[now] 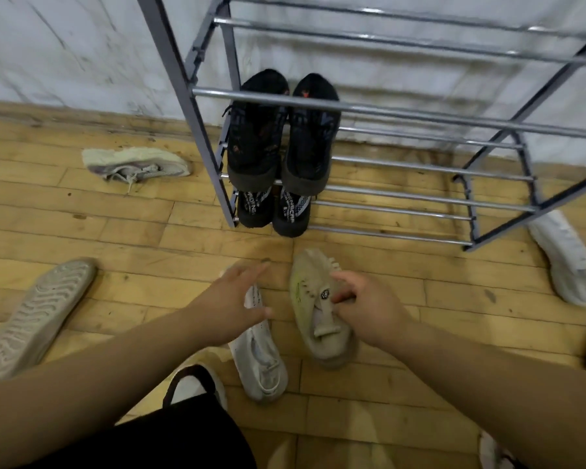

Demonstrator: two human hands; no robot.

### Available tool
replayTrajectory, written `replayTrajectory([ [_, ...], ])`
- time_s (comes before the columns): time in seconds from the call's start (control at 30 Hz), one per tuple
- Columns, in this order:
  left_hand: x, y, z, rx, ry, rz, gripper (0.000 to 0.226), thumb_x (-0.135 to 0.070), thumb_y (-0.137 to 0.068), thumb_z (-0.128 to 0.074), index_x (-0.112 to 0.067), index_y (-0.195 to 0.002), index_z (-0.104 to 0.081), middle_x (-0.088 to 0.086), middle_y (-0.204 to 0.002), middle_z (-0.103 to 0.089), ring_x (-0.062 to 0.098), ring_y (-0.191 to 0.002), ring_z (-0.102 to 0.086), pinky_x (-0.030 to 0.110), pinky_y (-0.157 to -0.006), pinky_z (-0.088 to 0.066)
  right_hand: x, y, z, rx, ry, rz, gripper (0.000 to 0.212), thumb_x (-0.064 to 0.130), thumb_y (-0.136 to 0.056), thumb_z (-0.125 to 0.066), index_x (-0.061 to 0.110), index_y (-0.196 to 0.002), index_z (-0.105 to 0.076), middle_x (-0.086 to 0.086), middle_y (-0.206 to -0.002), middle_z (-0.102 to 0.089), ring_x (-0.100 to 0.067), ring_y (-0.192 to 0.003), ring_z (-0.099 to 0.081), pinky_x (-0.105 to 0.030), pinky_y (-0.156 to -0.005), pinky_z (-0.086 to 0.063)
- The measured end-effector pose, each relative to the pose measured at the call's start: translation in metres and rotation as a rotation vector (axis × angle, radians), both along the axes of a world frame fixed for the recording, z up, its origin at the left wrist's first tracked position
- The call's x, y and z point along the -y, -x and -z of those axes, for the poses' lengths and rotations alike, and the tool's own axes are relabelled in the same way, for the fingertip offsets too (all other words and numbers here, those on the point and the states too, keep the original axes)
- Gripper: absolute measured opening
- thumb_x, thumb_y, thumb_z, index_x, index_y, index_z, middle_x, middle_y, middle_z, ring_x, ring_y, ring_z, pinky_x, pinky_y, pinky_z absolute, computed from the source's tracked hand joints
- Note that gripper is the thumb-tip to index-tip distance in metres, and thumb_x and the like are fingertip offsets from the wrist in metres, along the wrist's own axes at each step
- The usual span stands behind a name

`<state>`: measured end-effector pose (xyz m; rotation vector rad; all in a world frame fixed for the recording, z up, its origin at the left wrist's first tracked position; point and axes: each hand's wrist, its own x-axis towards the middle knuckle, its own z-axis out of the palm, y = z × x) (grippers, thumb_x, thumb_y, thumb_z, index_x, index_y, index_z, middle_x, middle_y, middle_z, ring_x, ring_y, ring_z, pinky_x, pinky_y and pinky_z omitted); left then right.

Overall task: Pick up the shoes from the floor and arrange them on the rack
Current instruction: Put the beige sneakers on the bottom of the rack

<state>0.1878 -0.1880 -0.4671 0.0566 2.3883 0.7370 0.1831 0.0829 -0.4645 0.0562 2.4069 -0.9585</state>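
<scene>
Your right hand (362,302) pinches the beige sneaker (305,286) at its collar on the floor; your left hand (230,306), fingers spread, reaches over the white sneaker (261,360) beside it.
Beyond the grip the rack (403,113) holds an upper black pair (278,140) and a lower black pair (274,211); a cream sneaker (136,162) and others lie loose around, so most seems undone.

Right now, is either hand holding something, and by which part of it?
The right hand grips the beige shoe at its opening, by the tongue. The left hand is open over the white shoe and holds nothing.
</scene>
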Motion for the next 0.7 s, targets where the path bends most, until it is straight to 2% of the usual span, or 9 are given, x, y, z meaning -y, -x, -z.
replayTrajectory([
  [0.1,-0.034,0.021,-0.080,0.039,-0.023,0.206,0.089,-0.058,-0.089,-0.069,-0.055,-0.158,-0.013,-0.010,-0.159,-0.040,0.014,-0.129,-0.054,0.034,-0.107,-0.046,-0.028,0.007,-0.091,-0.049,-0.045,-0.064,0.053,0.013,-0.089,-0.070,0.039,-0.135,-0.062,0.019,-0.096,-0.072,0.004,-0.084,-0.067,-0.018,-0.068,-0.054],
  [0.17,-0.063,0.029,-0.140,0.000,-0.038,0.357,0.089,-0.059,-0.089,-0.069,-0.056,-0.158,-0.013,-0.024,-0.146,-0.041,0.003,-0.118,-0.054,0.019,-0.093,-0.046,-0.050,-0.001,-0.158,-0.121,-0.064,-0.045,0.043,0.013,-0.086,-0.074,0.038,-0.121,-0.067,0.018,-0.091,-0.073,0.006,-0.083,-0.067,-0.024,-0.076,-0.058],
  [0.23,-0.091,0.029,-0.197,-0.055,-0.093,0.451,0.092,-0.065,-0.085,-0.070,-0.057,-0.158,-0.015,-0.024,-0.148,-0.042,-0.002,-0.124,-0.049,0.016,-0.098,-0.042,-0.074,-0.013,-0.219,-0.203,-0.044,0.061,0.040,0.013,-0.084,-0.080,0.035,-0.114,-0.068,0.014,-0.093,-0.074,0.001,-0.082,-0.067,-0.020,-0.074,-0.057],
  [0.3,-0.120,0.025,-0.245,-0.099,-0.157,0.464,0.095,-0.070,-0.079,-0.071,-0.059,-0.156,-0.018,-0.015,-0.151,-0.047,0.003,-0.131,-0.049,0.030,-0.113,-0.040,-0.097,-0.029,-0.268,-0.284,0.041,0.212,0.037,0.010,-0.081,-0.083,0.032,-0.108,-0.071,0.009,-0.097,-0.076,-0.007,-0.083,-0.070,-0.018,-0.067,-0.056],
  [0.43,-0.175,-0.001,-0.304,-0.154,-0.280,0.367,0.099,-0.073,-0.076,-0.070,-0.049,-0.159,-0.022,-0.018,-0.154,-0.042,0.006,-0.141,-0.041,0.031,-0.117,-0.035,-0.133,-0.064,-0.322,-0.461,0.269,0.485,0.038,0.005,-0.080,-0.085,0.029,-0.107,-0.075,0.002,-0.107,-0.074,-0.020,-0.095,-0.073,-0.043,-0.084,-0.063],
  [0.5,-0.191,-0.017,-0.308,-0.162,-0.361,0.242,0.093,-0.068,-0.082,-0.072,-0.049,-0.159,-0.024,-0.012,-0.156,-0.043,0.011,-0.136,-0.048,0.028,-0.109,-0.042,-0.143,-0.075,-0.334,-0.482,0.427,0.605,0.036,-0.002,-0.081,-0.082,0.026,-0.103,-0.075,-0.004,-0.109,-0.073,-0.023,-0.098,-0.073,-0.043,-0.090,-0.062],
  [0.6,-0.196,-0.038,-0.303,-0.128,-0.363,0.044,0.105,-0.086,-0.062,-0.072,-0.066,-0.151,-0.020,0.012,-0.157,-0.043,0.039,-0.134,-0.052,0.049,-0.110,-0.048,-0.148,-0.077,-0.346,-0.553,0.530,0.662,0.038,-0.004,-0.084,-0.078,0.031,-0.098,-0.073,-0.002,-0.108,-0.073,-0.020,-0.099,-0.072,-0.038,-0.088,-0.060],
  [0.63,-0.194,-0.045,-0.304,-0.069,-0.398,-0.006,0.102,-0.083,-0.065,-0.073,-0.068,-0.150,-0.020,0.013,-0.152,-0.048,0.040,-0.130,-0.056,0.051,-0.109,-0.049,-0.147,-0.077,-0.347,-0.573,0.542,0.663,0.037,-0.003,-0.085,-0.078,0.032,-0.098,-0.073,0.000,-0.107,-0.073,-0.018,-0.098,-0.071,-0.035,-0.085,-0.059],
  [0.7,-0.188,-0.062,-0.312,0.105,-0.571,-0.122,0.089,-0.055,-0.088,-0.075,-0.062,-0.155,-0.016,0.001,-0.137,-0.058,0.034,-0.116,-0.068,0.046,-0.103,-0.054,-0.140,-0.078,-0.346,-0.563,0.599,0.667,0.036,-0.002,-0.086,-0.077,0.031,-0.099,-0.073,0.000,-0.107,-0.072,-0.017,-0.097,-0.070,-0.032,-0.081,-0.057],
])
